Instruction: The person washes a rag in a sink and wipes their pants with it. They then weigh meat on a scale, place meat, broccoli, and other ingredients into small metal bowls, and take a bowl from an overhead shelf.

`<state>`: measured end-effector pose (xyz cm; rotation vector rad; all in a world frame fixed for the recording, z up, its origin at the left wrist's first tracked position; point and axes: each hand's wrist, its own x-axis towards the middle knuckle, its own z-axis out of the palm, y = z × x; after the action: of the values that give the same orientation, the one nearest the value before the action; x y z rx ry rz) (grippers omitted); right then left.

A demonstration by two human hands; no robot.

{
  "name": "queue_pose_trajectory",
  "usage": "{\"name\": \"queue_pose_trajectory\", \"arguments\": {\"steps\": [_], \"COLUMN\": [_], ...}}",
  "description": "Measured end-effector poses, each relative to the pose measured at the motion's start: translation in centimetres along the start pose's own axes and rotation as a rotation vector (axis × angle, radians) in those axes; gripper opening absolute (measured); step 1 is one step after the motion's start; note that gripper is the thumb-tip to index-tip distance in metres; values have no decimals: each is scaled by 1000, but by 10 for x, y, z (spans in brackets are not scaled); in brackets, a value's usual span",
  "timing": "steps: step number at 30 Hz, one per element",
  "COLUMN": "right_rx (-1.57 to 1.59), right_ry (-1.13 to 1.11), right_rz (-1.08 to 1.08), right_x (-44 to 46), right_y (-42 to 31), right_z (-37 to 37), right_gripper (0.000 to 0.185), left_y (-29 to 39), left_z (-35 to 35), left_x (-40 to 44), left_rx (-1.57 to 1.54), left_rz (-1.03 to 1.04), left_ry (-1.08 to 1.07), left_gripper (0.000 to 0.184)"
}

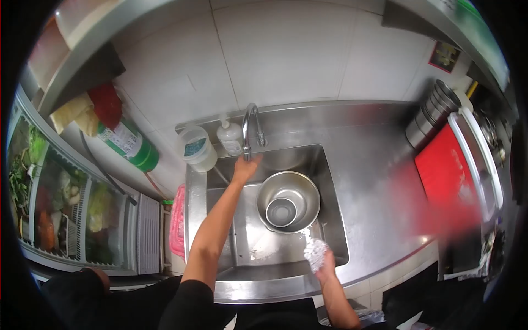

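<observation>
My left hand (246,168) reaches across the sink (330,220) to the base of the chrome faucet (253,118), its fingers closed around the lower part. Over the sink's front right corner, my right hand (328,265) holds a white, foamy-looking clump (315,254); whether a scrubber lies under the white is hidden. A large steel bowl (308,190) sits in the basin, with a smaller metal bowl (281,212) inside it. White suds show on the sink floor near the bowls. No running water can be made out.
A clear plastic tub (198,157) and a pump bottle (230,137) stand behind the sink's left corner. Stacked steel containers (432,115) and a red-and-white box (451,165) stand on the right. A glass-fronted fridge (82,203) with vegetables is at left.
</observation>
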<state>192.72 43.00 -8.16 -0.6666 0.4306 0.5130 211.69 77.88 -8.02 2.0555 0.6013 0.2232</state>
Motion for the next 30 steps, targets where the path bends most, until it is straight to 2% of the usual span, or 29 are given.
{"name": "queue_pose_trajectory", "arguments": {"steps": [2,5,9,11,12,14,17,18,20,21,22,23,24,26,27,28,30], "right_rx": [-92,-261,-302,-242,-232,-233,-287,-277,-47,16,75,-120,-134,-278,-297,-287,-296], "right_ry": [15,40,121,22,-30,-79,-127,-80,-159,-225,-294,-144,-165,-4,-25,-36,-53], "right_rz": [132,176,192,225,269,338,428,440,471,537,603,514,526,212,213,204,188], "right_x": [25,37,73,102,119,147,184,194,249,274,289,280,262,227,228,229,234], "right_y": [10,2,0,3,10,27,56,65,107,119,128,135,130,112,113,113,113], "right_z": [-12,7,28,41,45,74,123,141,132,125,128,147,165,198,204,207,197], "right_gripper": [31,31,29,31,32,35,34,32,27,24,21,16,16,14,14,14,15], "left_y": [7,11,1,-36,-45,-59,-65,-71,-84,-96,-58,-53,-53,-36,-21,-18,-18], "left_z": [25,40,42,47,43,31,12,8,9,11,2,2,10,29,33,29,21], "left_x": [25,55,51,63,59,47,6,-11,-39,-52,-77,-88,-96,-108,-111,-104,-93], "left_rx": [10,137,155,-521,-522,-955,-711,-763,-814,-932,-1151,-1137,-1195,-1396,-1541,-1557,-1310], "left_rz": [220,233,161,-145,-156,-488,-534,-568,-547,-624,-661,-567,-514,-459,-462,-445,-635], "left_ry": [121,47,111,-11,0,-77,-141,-168,-205,-203,-111,-95,-77,21,105,118,158], "left_gripper": [45,44,43,36,36,37,32,31,30,27,24,24,27,30,30,30,38]}}
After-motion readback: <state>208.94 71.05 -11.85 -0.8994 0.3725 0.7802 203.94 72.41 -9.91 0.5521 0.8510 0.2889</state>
